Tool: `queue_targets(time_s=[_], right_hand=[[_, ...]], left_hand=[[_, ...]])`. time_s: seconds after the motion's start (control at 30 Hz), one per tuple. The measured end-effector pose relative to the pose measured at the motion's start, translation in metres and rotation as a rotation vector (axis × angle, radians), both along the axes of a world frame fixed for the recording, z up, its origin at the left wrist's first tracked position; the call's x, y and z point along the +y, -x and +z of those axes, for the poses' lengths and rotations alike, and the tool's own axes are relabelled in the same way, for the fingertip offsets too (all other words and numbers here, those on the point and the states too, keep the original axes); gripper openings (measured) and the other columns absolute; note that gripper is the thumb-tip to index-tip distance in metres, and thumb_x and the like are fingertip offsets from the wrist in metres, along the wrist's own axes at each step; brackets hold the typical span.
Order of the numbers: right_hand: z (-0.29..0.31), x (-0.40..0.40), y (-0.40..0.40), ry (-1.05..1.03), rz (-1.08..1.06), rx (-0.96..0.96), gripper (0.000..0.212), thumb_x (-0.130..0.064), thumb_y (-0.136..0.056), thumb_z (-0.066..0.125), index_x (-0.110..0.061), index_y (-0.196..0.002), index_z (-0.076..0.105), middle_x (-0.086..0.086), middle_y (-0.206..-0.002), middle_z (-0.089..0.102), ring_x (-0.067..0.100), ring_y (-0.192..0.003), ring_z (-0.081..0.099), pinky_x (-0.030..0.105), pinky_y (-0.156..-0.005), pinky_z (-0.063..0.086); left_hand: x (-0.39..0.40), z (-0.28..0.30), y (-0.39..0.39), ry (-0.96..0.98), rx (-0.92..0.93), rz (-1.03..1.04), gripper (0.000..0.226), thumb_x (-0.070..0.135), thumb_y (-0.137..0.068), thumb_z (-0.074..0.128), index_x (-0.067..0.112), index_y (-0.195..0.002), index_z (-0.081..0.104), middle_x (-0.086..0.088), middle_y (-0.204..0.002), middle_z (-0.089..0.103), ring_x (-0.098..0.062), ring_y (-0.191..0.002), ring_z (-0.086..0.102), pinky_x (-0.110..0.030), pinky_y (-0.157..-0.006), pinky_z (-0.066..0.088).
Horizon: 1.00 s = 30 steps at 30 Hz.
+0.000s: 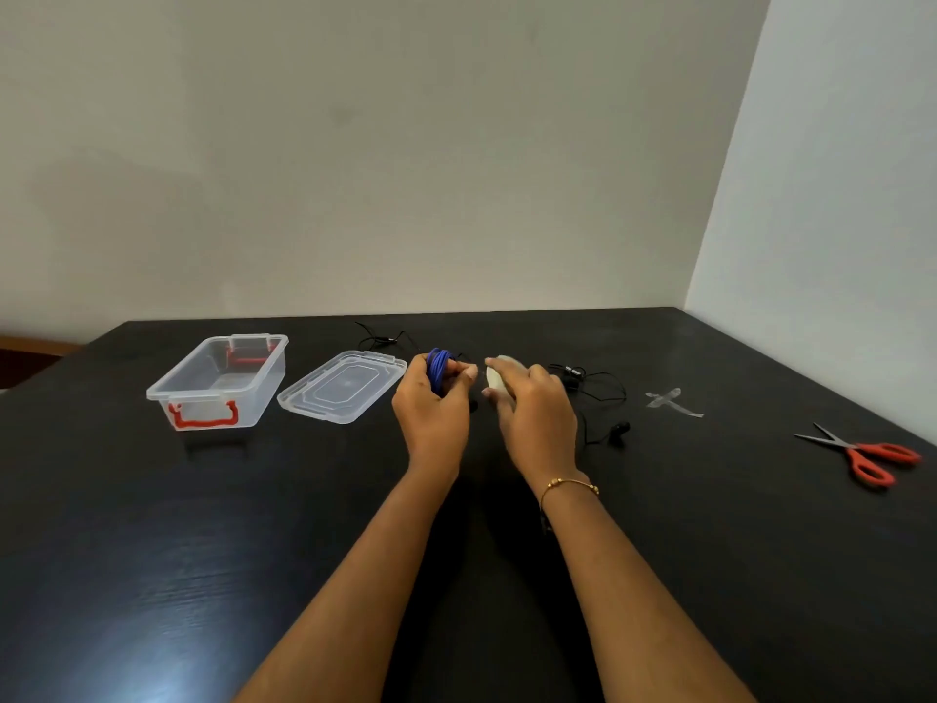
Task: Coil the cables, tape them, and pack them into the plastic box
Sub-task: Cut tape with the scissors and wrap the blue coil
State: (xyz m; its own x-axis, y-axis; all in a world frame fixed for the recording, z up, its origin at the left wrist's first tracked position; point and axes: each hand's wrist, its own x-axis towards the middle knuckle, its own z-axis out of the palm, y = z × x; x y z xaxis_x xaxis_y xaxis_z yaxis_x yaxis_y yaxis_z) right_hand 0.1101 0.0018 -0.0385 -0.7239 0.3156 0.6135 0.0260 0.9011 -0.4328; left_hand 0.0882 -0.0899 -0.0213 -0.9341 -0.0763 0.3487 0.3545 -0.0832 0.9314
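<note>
**Blue coil pinched, tape roll in hand**

Our left hand (432, 408) holds the blue cable coil (438, 371), fingers and thumb curled round it so the loops cannot spring apart. Just to the right of that grip, our right hand (532, 405) wraps its fingers over the tape roll (498, 376), kept close to the coil, likely so a strip can reach it. The plastic box (218, 380) sits open well to the left of the coil, its lid (342, 385) lying between box and hand, ready for packing. Loose black cables (588, 388) trail beyond and right of the right hand, not yet coiled. Further right lie tape strips (672, 402) stuck to the table (152, 525), then the scissors (867, 456).
</note>
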Motion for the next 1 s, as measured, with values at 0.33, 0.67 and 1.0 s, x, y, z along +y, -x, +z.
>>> queue_targets(time_s=[0.33,0.67,1.0], right_hand=[[0.000,0.011,-0.004,0.019,0.054,-0.122,0.039,-0.036,-0.087,0.059,-0.019,-0.122,0.058,0.005,-0.120,0.060,0.018,-0.110,0.054,0.024,-0.084,0.045],[0.002,0.018,-0.009,-0.080,-0.021,-0.260,0.058,-0.061,-0.083,0.050,-0.023,-0.126,0.051,0.006,-0.116,0.053,0.018,-0.108,0.048,0.028,-0.083,0.045],[0.000,0.024,-0.005,-0.008,-0.004,-0.479,0.074,-0.071,-0.073,0.053,-0.026,-0.132,0.045,0.007,-0.127,0.047,0.022,-0.119,0.043,0.036,-0.090,0.045]], left_hand=[[0.000,0.004,-0.005,-0.101,-0.088,-0.026,0.029,0.008,-0.082,0.065,0.030,-0.076,0.047,0.010,-0.079,0.051,-0.005,-0.073,0.053,-0.021,-0.076,0.046],[-0.002,0.003,-0.005,-0.164,-0.087,0.002,0.025,0.009,-0.083,0.064,0.028,-0.078,0.049,0.007,-0.081,0.053,-0.007,-0.075,0.054,-0.018,-0.069,0.047],[-0.004,0.001,-0.002,-0.153,-0.108,0.105,0.018,0.009,-0.084,0.062,0.018,-0.093,0.050,0.009,-0.079,0.049,-0.006,-0.072,0.053,-0.015,-0.066,0.046]])
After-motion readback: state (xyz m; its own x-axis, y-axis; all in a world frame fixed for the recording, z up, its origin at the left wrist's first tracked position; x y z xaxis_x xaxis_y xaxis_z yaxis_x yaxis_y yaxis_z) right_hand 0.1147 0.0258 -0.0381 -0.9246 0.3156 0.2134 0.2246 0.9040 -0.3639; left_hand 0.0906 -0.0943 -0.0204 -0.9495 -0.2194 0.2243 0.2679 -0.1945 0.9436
